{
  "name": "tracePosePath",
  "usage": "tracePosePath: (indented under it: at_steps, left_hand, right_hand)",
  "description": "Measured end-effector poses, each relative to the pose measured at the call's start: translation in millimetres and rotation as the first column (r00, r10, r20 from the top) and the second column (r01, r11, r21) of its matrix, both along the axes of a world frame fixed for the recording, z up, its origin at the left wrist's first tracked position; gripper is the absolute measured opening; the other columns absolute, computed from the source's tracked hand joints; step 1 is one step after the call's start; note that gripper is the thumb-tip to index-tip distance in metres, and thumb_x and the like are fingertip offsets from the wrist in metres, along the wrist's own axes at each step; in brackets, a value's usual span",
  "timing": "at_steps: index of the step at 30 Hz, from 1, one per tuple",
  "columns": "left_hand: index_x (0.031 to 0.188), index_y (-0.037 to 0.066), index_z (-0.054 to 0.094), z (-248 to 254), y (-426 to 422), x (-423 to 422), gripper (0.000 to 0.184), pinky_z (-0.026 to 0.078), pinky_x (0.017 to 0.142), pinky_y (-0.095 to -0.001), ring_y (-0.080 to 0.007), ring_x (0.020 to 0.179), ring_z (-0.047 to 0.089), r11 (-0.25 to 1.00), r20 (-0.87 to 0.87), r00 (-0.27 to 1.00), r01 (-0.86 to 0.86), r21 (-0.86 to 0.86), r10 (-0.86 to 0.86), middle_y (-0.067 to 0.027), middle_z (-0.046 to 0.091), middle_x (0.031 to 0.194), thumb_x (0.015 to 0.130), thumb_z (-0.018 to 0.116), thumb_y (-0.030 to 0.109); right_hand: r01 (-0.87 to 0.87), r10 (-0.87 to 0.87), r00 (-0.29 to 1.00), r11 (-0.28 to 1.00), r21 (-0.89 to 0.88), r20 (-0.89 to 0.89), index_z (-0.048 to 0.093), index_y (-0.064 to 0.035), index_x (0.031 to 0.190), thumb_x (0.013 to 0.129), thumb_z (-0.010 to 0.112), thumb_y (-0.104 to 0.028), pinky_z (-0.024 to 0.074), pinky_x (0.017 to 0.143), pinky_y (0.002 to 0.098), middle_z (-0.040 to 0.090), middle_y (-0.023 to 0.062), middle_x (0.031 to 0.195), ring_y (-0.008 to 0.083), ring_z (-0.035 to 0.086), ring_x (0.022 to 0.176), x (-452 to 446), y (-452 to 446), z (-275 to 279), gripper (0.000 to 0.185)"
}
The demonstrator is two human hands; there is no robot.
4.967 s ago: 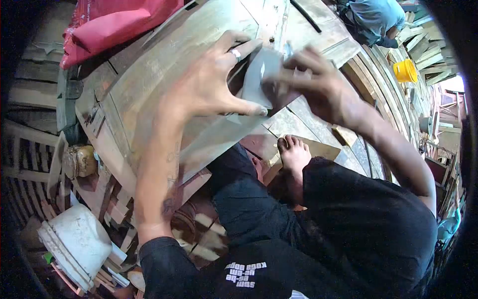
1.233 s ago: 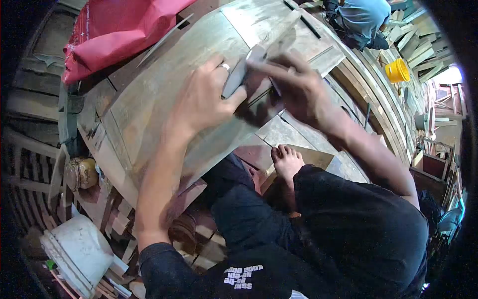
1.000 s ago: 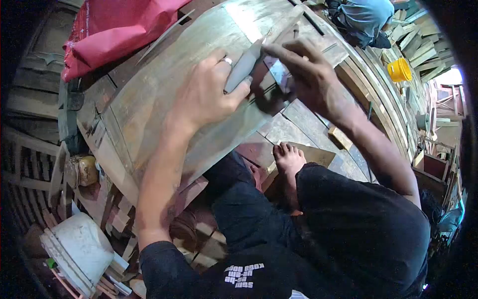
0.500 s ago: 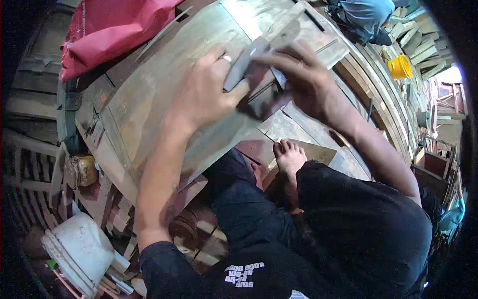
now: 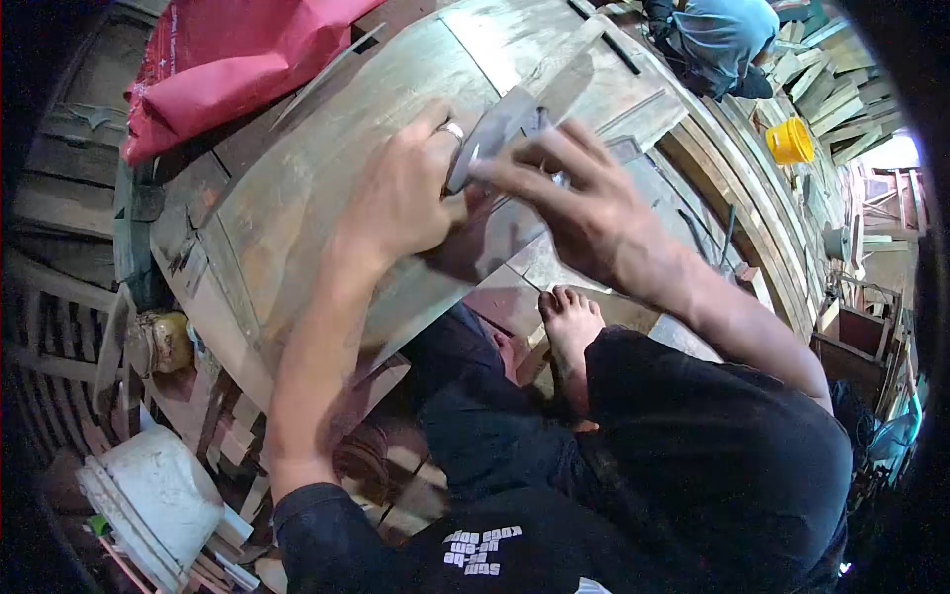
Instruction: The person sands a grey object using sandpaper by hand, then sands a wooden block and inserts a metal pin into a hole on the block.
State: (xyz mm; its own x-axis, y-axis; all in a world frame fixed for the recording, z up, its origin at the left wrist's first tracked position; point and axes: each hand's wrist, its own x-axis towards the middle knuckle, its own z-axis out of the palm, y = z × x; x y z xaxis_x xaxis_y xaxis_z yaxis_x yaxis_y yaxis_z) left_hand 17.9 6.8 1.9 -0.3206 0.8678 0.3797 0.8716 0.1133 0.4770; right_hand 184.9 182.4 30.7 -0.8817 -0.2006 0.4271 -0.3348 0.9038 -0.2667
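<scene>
My left hand [image 5: 401, 193], with a ring on one finger, is closed around a grey, flat-sided block [image 5: 498, 129] held tilted above the wooden board. Facing it, my right hand [image 5: 584, 193] is bent and slightly blurred. Its extended finger reaches the lower end of the grey block, while its other fingers curl over a small shiny part [image 5: 560, 179]. What the right hand grips is mostly hidden. Below both hands lies the wide wooden board [image 5: 327, 198], close to my bare foot [image 5: 572, 322].
A red sheet [image 5: 237, 69] lies at the upper left. Long timber strips [image 5: 737, 173] run along the right, near a yellow bucket [image 5: 790, 142]. Another person [image 5: 722, 45] sits at the top right. A white tub [image 5: 163, 495] stands at the lower left.
My right hand has moved slightly down and left, with its finger now at the grey block's lower end. The grey block has tipped more upright. The dark box-like shape between the hands shows less.
</scene>
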Motion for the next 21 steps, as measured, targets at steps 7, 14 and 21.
tracePosePath:
  at_steps: [7,14,21]
  left_hand:
    - [0.127,-0.002,0.071,-0.4,1.3,3.9,0.048,0.058,0.089,-0.0516,-0.0478,0.102,0.069,0.996,-0.029,0.999,-0.011,0.084,0.014,-0.0248,0.067,0.116,0.086,0.078,0.022]
    - [0.135,0.000,0.068,2.0,4.6,2.8,0.053,0.058,0.086,-0.0510,-0.0454,0.099,0.070,1.000,0.040,0.999,-0.011,0.010,0.011,-0.0227,0.066,0.118,0.088,0.077,0.023]
    - [0.131,0.000,0.069,3.6,3.0,5.6,0.052,0.057,0.088,-0.0530,-0.0470,0.102,0.069,0.999,0.080,0.996,-0.034,-0.019,0.035,-0.0237,0.066,0.118,0.087,0.079,0.024]
  right_hand:
    - [0.010,-0.010,1.000,0.999,0.052,-0.002,0.066,-0.0132,0.133,0.075,0.075,-0.001,0.0514,0.103,0.0484,0.062,0.0162,0.123,0.0412,0.059,0.115,-3.9,-3.7,6.7,0.060]
    - [0.103,-0.103,0.993,0.995,-0.009,-0.051,0.069,-0.0101,0.130,0.085,0.066,0.009,0.0552,0.092,0.0429,0.062,0.0160,0.112,0.0364,0.062,0.106,-11.4,14.5,11.6,0.050]
    - [0.189,-0.196,0.980,0.972,-0.142,-0.040,0.070,-0.0093,0.133,0.093,0.067,0.007,0.0542,0.090,0.0404,0.065,0.0147,0.112,0.0340,0.064,0.104,-13.9,28.8,4.8,0.043]
